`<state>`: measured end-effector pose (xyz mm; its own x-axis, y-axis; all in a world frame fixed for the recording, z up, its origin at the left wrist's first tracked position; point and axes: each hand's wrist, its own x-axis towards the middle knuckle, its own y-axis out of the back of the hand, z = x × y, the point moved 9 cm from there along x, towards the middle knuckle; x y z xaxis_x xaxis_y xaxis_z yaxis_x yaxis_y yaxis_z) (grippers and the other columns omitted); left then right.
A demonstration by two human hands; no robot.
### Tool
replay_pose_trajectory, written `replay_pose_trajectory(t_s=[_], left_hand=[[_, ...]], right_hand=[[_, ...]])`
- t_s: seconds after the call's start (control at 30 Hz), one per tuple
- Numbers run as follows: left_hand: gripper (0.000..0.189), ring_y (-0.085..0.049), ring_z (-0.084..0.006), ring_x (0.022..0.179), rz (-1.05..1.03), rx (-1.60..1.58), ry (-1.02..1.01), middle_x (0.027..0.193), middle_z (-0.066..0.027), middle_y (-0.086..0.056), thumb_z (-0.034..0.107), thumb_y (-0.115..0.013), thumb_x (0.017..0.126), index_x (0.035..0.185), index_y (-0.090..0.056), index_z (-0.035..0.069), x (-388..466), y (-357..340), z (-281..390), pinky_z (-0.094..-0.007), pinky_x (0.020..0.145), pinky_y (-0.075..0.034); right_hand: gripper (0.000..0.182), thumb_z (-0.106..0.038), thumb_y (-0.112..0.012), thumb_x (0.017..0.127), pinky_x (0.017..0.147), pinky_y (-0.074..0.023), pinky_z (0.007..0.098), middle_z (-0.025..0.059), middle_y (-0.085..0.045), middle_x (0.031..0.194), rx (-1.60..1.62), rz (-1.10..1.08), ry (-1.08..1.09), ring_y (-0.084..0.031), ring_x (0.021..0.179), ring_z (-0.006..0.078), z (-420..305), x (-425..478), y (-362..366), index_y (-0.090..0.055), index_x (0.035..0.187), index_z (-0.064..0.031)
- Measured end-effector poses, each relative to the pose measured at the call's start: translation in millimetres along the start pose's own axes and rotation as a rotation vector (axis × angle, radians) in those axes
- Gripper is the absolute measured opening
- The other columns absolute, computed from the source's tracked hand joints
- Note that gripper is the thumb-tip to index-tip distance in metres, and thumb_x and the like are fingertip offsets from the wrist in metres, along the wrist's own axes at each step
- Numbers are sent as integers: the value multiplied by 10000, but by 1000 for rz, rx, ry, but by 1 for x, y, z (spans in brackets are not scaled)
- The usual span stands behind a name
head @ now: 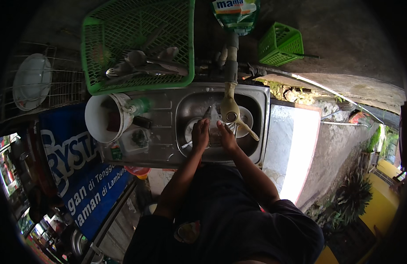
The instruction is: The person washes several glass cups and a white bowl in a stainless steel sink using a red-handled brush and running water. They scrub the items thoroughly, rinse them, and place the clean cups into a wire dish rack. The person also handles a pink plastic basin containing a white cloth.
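Between my left hand (201,133) and my right hand (227,134) is a clear, see-through vessel (215,135), gripped from both sides over the sink basin. Whether it is glass or plastic cannot be told. Just right of it hangs the beige tap (231,105), its lever pointing towards me. A pale dish (189,130) lies in the basin (220,93) partly behind my left hand. Another pale bowl (245,115) sits beneath the tap, with metal cutlery (234,128) near my right fingers.
On the steel drainboard (160,132) are a white bucket (106,118) on its side, a green-tinted clear bottle (139,106) and a clear tub (134,140). A green basket (190,43) with spoons stands behind. A detergent pouch (236,16) hangs above the tap, near a small green basket (279,46).
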<state>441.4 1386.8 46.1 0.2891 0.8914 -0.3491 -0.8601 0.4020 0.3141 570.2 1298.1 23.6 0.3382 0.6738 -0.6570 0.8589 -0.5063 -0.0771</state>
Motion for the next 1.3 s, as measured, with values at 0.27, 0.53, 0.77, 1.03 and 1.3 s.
replay_pose_trajectory(t_s=[0.27,0.53,0.77,1.03,1.3], left_hand=[[540,-618,-298,1151,-22,-16,8,1223,-193,-647,475,-472,1048,1301,-598,14,-4,-2,-11,-380,986,-456],[730,-542,-268,1299,-195,-376,289,1427,-149,-554,625,-378,1025,1513,-406,83,-16,-20,-23,-408,1040,-458],[745,-465,-221,1354,-351,-726,378,1477,-55,-496,681,-371,1004,1545,-383,169,-18,-32,-6,-424,1023,-446],[711,-590,-166,1177,-217,-672,305,1347,-59,-581,661,-392,1010,1443,-496,107,-6,-8,-1,-355,932,-502],[685,-613,-147,1123,-228,-622,316,1238,-51,-637,627,-445,1009,1410,-520,77,-5,-13,-16,-325,886,-517]], right_hand=[[538,-348,-647,985,977,-468,332,102,-624,1241,221,-45,-19,-581,1146,185,-2,-4,-7,-522,1373,3],[750,-135,-867,737,1003,-465,410,146,-533,1302,-249,11,580,-538,1216,272,-77,-25,-5,-475,1364,-7],[814,-172,-887,676,977,-480,453,192,-526,1307,-649,110,853,-563,1200,376,-128,-38,-18,-466,1355,-16],[857,-184,-883,685,943,-503,465,198,-579,1268,-671,119,826,-614,1134,400,-128,-32,-11,-421,1388,-19],[853,-221,-891,729,956,-492,463,229,-543,1313,-628,124,828,-602,1164,391,-120,-34,-11,-414,1404,-13]])
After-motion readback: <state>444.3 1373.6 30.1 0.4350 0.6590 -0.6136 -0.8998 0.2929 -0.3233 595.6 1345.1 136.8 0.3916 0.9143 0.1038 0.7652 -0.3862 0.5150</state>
